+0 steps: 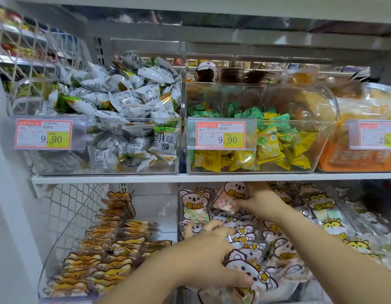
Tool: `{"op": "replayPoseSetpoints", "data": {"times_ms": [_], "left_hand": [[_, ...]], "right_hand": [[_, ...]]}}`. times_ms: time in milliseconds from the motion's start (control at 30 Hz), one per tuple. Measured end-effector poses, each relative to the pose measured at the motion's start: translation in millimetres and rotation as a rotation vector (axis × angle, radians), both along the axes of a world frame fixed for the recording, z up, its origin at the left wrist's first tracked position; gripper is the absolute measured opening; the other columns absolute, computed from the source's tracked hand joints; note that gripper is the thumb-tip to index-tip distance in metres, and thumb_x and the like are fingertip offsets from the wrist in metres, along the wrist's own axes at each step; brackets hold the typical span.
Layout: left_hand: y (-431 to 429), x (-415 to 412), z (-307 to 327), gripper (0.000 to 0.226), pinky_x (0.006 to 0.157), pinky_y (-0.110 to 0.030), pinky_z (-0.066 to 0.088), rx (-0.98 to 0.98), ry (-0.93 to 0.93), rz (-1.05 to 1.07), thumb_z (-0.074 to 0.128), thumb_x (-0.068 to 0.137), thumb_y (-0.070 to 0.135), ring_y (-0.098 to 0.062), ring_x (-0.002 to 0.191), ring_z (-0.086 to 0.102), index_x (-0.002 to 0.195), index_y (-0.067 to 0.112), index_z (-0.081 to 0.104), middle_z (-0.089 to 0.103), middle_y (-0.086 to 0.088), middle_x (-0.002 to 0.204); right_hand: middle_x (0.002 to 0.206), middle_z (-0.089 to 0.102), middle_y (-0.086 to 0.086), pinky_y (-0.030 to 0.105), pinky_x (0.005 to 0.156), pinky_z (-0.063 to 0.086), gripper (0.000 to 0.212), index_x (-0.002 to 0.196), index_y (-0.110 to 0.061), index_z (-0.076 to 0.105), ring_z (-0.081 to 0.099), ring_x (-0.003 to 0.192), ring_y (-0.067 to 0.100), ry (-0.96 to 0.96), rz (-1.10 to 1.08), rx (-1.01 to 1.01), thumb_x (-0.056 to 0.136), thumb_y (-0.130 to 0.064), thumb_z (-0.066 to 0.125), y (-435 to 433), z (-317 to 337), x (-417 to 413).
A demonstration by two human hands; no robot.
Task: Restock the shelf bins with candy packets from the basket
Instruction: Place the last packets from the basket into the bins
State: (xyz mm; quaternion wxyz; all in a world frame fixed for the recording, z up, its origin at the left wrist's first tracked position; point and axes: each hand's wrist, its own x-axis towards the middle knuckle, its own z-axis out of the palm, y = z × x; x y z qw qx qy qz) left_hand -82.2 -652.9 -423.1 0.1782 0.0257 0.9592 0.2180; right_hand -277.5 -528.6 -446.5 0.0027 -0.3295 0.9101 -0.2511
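Right hand [259,201]: you reach to the back of the middle lower bin [178,218], fingers pinching 1 koala packet [228,199] upright, with pastel ring sweets showing through its window. Judgement: you stand it face-out against the back so the print reads from the aisle.

Left hand [208,249]: curled over the front heap of koala packets [256,255], thumb across the front one, gripping a bunch. It probably holds the heap down and forward so the back row has room.

Task stock: every koala packet in view is in this bin or in your hands. Basket not in frame.

Neighbours: bear packets [106,255] in the left bin, yellow-animal packets [321,204] in the right. Avoid mixing the 3 designs.
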Motion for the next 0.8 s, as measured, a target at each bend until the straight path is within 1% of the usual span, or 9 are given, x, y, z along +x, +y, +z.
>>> {"op": "replayPoseSetpoints", "data": {"times_ms": [33, 100, 200, 333, 533, 600, 667, 733, 800], "left_hand": [[-1, -1, -2, 0.079, 0.119, -0.053, -0.02, 0.005, -0.005, 0.011, 0.058, 0.091, 0.063, -0.003, 0.151, -0.005, 0.154, 0.02, 0.036, 0.003, 0.016, 0.164], [-1, -2, -6, 0.084, 0.119, -0.054, -0.019, 0.005, 0.002, 0.025, 0.059, 0.089, 0.066, -0.004, 0.152, -0.009, 0.155, 0.023, 0.033, -0.001, 0.014, 0.165], [-1, -5, -9, 0.082, 0.119, -0.056, -0.018, -0.014, 0.017, 0.019, 0.059, 0.089, 0.064, -0.003, 0.151, -0.008, 0.154, 0.021, 0.035, 0.001, 0.014, 0.165], [-3, -10, -19, 0.091, 0.118, -0.059, -0.017, 0.037, 0.017, 0.077, 0.064, 0.082, 0.069, -0.014, 0.154, -0.009, 0.156, 0.036, 0.023, 0.003, 0.012, 0.165], [-4, -13, -24, 0.092, 0.118, -0.059, -0.017, 0.038, 0.024, 0.097, 0.064, 0.08, 0.072, -0.014, 0.154, 0.001, 0.156, 0.038, 0.023, 0.007, 0.015, 0.162], [-3, -14, -27, 0.089, 0.118, -0.058, -0.018, 0.021, 0.043, 0.116, 0.066, 0.083, 0.066, -0.008, 0.153, 0.0, 0.156, 0.038, 0.024, 0.012, 0.013, 0.162], [2, -16, -27, 0.082, 0.118, -0.056, -0.018, 0.05, 0.042, 0.166, 0.067, 0.085, 0.061, -0.009, 0.152, -0.004, 0.154, 0.038, 0.029, 0.014, 0.014, 0.162], [6, -18, -26, 0.085, 0.119, -0.052, -0.019, 0.108, -0.006, 0.25, 0.069, 0.076, 0.063, -0.015, 0.15, -0.008, 0.15, 0.039, 0.034, 0.015, 0.017, 0.162], [6, -19, -27, 0.095, 0.118, -0.056, -0.018, 0.073, -0.005, 0.229, 0.058, 0.062, 0.062, -0.02, 0.15, -0.009, 0.151, 0.041, 0.034, 0.014, 0.017, 0.162]], "right_hand": [[0.144, 0.051, 0.007, 0.029, 0.109, 0.036, 0.077, 0.144, -0.016, 0.043, 0.046, 0.133, 0.026, -0.015, 0.008, -0.021, 0.08, -0.036, 0.081, 0, 1, 1], [0.149, 0.043, 0.006, 0.017, 0.103, 0.028, 0.081, 0.148, -0.014, 0.037, 0.039, 0.138, 0.022, -0.049, 0.023, -0.024, 0.082, -0.029, 0.081, 0, 5, 1], [0.149, 0.044, 0.004, 0.016, 0.092, 0.03, 0.079, 0.149, -0.015, 0.034, 0.042, 0.135, 0.021, -0.127, 0.024, 0.043, 0.085, -0.031, 0.078, -1, 10, 3], [0.153, 0.04, 0.004, 0.016, 0.096, 0.028, 0.08, 0.15, -0.015, 0.032, 0.04, 0.138, 0.022, -0.136, 0.037, 0.076, 0.086, -0.028, 0.077, 0, 11, 1], [0.154, 0.038, 0.006, 0.023, 0.103, 0.033, 0.079, 0.152, -0.017, 0.031, 0.04, 0.137, 0.024, -0.093, 0.037, 0.217, 0.088, -0.035, 0.074, 1, 11, -4], [0.153, 0.039, 0.008, 0.028, 0.106, 0.037, 0.078, 0.151, -0.018, 0.031, 0.042, 0.136, 0.025, -0.073, 0.03, 0.278, 0.089, -0.039, 0.072, -2, 12, -6], [0.149, 0.044, 0.009, 0.033, 0.105, 0.042, 0.074, 0.149, -0.016, 0.034, 0.046, 0.132, 0.027, -0.074, 0.009, 0.332, 0.09, -0.041, 0.07, -6, 12, -9], [0.142, 0.05, 0.01, 0.036, 0.102, 0.045, 0.067, 0.144, -0.013, 0.041, 0.051, 0.126, 0.028, -0.065, 0.004, 0.395, 0.09, -0.041, 0.069, -11, 12, -9], [0.135, 0.055, 0.011, 0.038, 0.099, 0.048, 0.06, 0.138, -0.012, 0.048, 0.055, 0.119, 0.028, -0.042, 0.009, 0.444, 0.089, -0.04, 0.07, -14, 9, -10]]}}
